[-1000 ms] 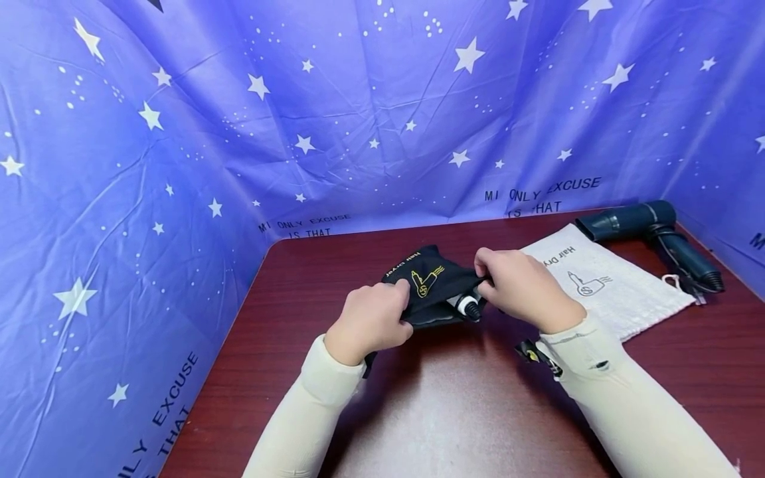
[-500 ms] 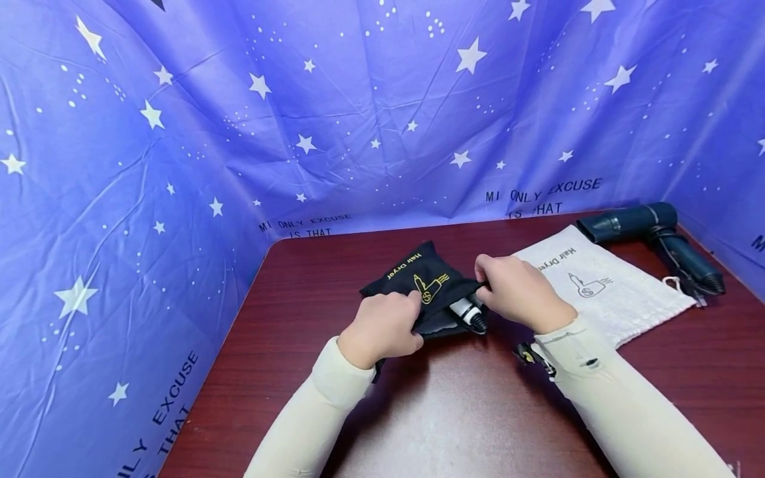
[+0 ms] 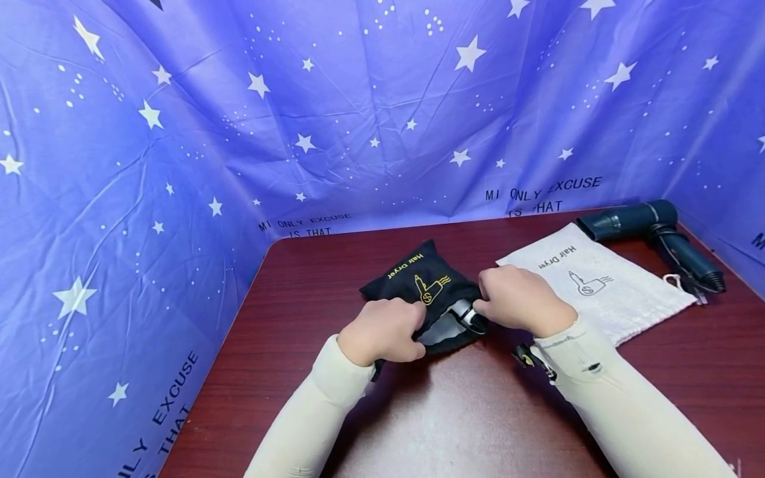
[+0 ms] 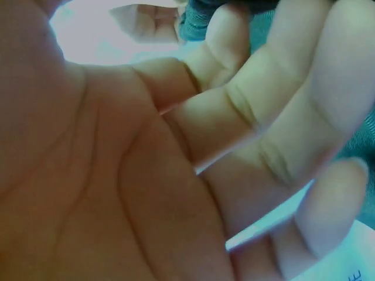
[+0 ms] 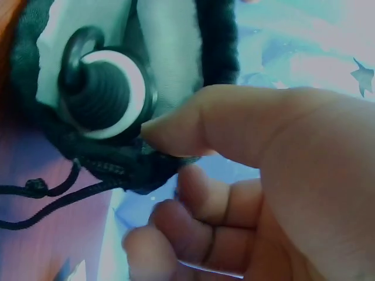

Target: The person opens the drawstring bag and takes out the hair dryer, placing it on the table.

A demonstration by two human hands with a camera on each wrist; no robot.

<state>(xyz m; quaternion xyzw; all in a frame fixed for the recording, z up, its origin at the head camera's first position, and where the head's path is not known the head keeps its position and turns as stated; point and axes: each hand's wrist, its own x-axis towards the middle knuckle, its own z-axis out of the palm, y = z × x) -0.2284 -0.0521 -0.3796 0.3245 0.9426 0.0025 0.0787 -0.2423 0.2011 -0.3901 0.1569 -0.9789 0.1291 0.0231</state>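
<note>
A black drawstring pouch (image 3: pixel 402 280) with yellow "Hair Dryer" lettering lies mid-table, its mouth gaping toward me and showing a grey lining. From the right side of that mouth pokes the handle end of a hair dryer (image 3: pixel 463 312), whose ribbed cord sleeve and white ring (image 5: pixel 137 96) show up close in the right wrist view; the rest of it is hidden inside. My left hand (image 3: pixel 382 330) grips the left edge of the opening, fingers curled. My right hand (image 3: pixel 524 300) pinches the pouch's right rim between thumb and fingers, close beside the handle end.
To the right lies a white "Hair Dryer" drawstring bag (image 3: pixel 627 285), flat on the dark red table (image 3: pixel 287 305). Past it, at the back right, rests a dark green hair dryer (image 3: pixel 633 222) with its cord bundled at the handle. A purple star-print curtain (image 3: pixel 358 159) encloses the back and sides.
The pouch mouth has spread wider, and its printed face lies flatter and more fully in sight. My left hand has shifted slightly right and nearer; my right hand has lowered along the rim.
</note>
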